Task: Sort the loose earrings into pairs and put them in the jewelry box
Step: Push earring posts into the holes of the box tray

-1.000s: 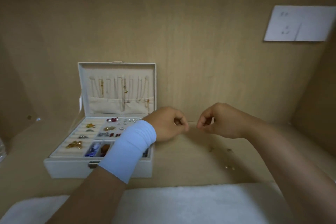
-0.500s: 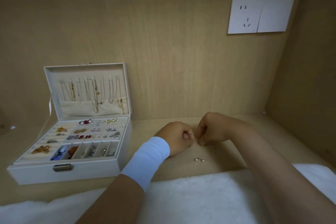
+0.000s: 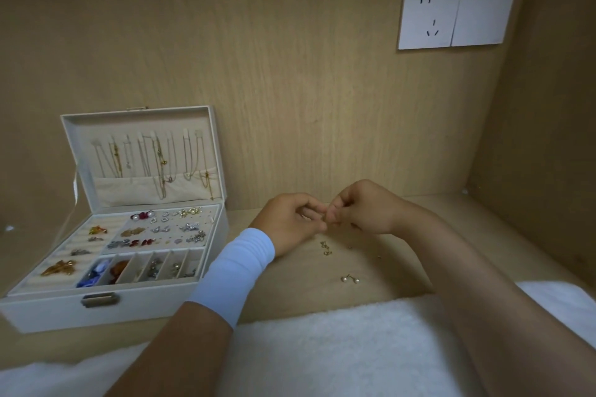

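A white jewelry box (image 3: 64, 309) stands open at the left, with necklaces hung in its lid and several earrings and rings in its trays. My left hand (image 3: 290, 222) and my right hand (image 3: 364, 209) meet fingertip to fingertip above the wooden shelf, right of the box. Both pinch something tiny between them; it is too small to make out. On the shelf below the hands lie a pair of gold earrings (image 3: 325, 248) and a pair of pearl studs (image 3: 350, 279). A white band covers my left wrist.
A white fluffy cloth (image 3: 338, 348) covers the near edge of the shelf. Wooden walls close in behind and at the right, with a white wall socket (image 3: 454, 14) high on the back wall. Small specks (image 3: 379, 256) lie on the shelf.
The view has swung right and down, bringing the box fully into sight at the left. My hands came together and now touch at the fingertips.
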A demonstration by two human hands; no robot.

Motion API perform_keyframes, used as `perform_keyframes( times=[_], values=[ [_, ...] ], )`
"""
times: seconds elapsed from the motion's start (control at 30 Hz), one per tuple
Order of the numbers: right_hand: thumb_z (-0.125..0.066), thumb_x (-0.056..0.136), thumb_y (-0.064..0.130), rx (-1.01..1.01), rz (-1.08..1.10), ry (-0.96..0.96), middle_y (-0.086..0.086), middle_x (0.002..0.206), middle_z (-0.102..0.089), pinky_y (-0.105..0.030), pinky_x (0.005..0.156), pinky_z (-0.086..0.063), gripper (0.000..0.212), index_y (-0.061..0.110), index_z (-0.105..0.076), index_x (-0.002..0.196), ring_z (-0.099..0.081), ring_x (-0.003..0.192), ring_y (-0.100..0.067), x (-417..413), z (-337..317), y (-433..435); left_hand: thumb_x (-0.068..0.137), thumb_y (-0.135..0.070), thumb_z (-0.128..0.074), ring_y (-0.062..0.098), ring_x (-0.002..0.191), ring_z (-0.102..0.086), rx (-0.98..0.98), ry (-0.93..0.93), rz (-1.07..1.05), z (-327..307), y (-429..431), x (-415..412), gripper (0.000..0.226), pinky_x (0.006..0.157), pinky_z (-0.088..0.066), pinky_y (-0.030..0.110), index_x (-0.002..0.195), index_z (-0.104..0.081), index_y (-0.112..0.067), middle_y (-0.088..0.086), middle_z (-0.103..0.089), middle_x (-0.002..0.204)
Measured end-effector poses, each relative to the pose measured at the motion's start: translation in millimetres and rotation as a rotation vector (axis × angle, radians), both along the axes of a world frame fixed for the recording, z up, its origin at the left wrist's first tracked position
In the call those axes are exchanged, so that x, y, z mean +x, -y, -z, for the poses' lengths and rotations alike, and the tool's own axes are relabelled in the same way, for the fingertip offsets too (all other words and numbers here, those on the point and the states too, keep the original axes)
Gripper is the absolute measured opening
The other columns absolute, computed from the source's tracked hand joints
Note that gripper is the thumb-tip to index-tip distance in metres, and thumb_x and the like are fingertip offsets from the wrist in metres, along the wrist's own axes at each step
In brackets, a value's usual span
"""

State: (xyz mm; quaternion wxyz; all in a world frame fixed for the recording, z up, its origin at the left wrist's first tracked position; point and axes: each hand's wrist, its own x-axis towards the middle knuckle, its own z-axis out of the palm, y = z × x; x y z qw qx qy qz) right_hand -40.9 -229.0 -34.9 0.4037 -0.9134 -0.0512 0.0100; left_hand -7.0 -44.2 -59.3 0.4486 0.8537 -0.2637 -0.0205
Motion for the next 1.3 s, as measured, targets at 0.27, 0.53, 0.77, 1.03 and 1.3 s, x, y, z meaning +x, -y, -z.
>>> perform_keyframes(
  times=[0.27,0.53,0.77,1.03,1.3],
  values=[
    [-0.069,0.092,0.031,0.139,0.073,-0.018,0.001,0.071,-0.069,-0.018,0.041,-0.033,0.030,0.002,-0.077,0.089,-0.046,0.048,-0.008,-1,-2,0,0.079,-0.014,-0.081,0.012,0.062,-0.068,-0.218,0.005,-0.099,2,3,-2,0.006,0.073,-0.059,0.036,0.079,-0.077,-0.019,0.002,-0.075,0.075],
    [-0.089,0.066,0.027,-0.450,0.073,-0.154,0.012,0.079,-0.072,-0.024,0.074,-0.054,0.014,0.026,-0.078,0.075,-0.066,0.082,-0.005,1,3,8,0.082,-0.023,-0.067,0.004,0.071,-0.059,0.060,0.048,-0.141,3,4,-2,0.006,0.070,-0.048,0.017,0.078,-0.071,-0.026,-0.006,-0.068,0.081],
    [-0.082,0.068,0.021,-0.546,0.067,-0.140,0.001,0.083,-0.075,-0.037,0.080,-0.060,0.017,0.019,-0.080,0.085,-0.071,0.081,-0.016,2,7,0,0.089,-0.026,-0.049,0.019,0.083,-0.067,0.164,0.024,-0.091,-5,2,-7,0.021,0.083,-0.055,0.036,0.073,-0.063,-0.022,-0.002,-0.070,0.080],
    [-0.068,0.078,0.030,-0.609,0.009,-0.185,-0.002,0.070,-0.064,-0.030,0.065,-0.053,0.020,0.011,-0.072,0.077,-0.063,0.069,-0.018,-7,-1,-23,0.087,-0.026,-0.069,-0.004,0.072,-0.062,0.042,0.095,-0.095,-33,-31,-12,0.010,0.079,-0.052,0.019,0.082,-0.078,-0.023,-0.018,-0.072,0.079],
    [-0.054,0.091,0.021,-0.048,-0.077,0.076,0.000,0.072,-0.051,-0.026,0.058,-0.040,0.015,0.016,-0.054,0.078,-0.046,0.061,-0.011,-10,-35,-93,0.088,-0.021,-0.069,0.011,0.063,-0.063,-0.083,-0.006,-0.199,-68,-121,-26,0.013,0.060,-0.052,0.029,0.080,-0.075,-0.013,0.005,-0.074,0.081]
  ],
)
